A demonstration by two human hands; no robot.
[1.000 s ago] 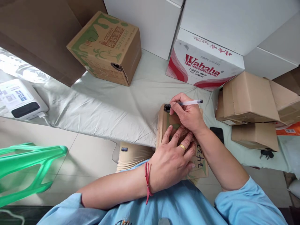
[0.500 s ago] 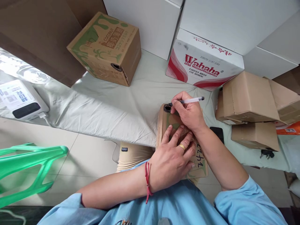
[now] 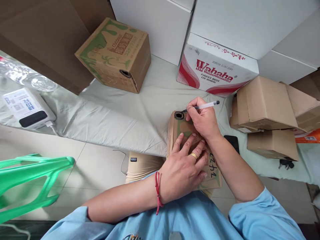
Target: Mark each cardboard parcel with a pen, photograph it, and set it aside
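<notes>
My right hand (image 3: 203,118) is closed around a pen (image 3: 206,105) with a clear barrel and a black end. The pen's tip is at the edge of a dark-rimmed hole (image 3: 179,115) in the corner of a brown cardboard box (image 3: 211,181). Flat across the top of that box lies my left hand (image 3: 183,166), fingers spread, with a ring on one finger and a red cord at the wrist. Green print and black handwritten digits show on the box; part of its top is hidden beneath my hands.
At the back stand a coconut carton (image 3: 117,56) with a similar dark hole and a Wahaha water carton (image 3: 217,70). Plain brown boxes (image 3: 265,103) are stacked to the right, near a black phone-like object (image 3: 232,143). A white device (image 3: 30,108) and a green stool (image 3: 35,180) are at the left.
My right hand and the pen have shifted slightly right, showing more of the hole. My left hand stays on the box. The view has tilted a little.
</notes>
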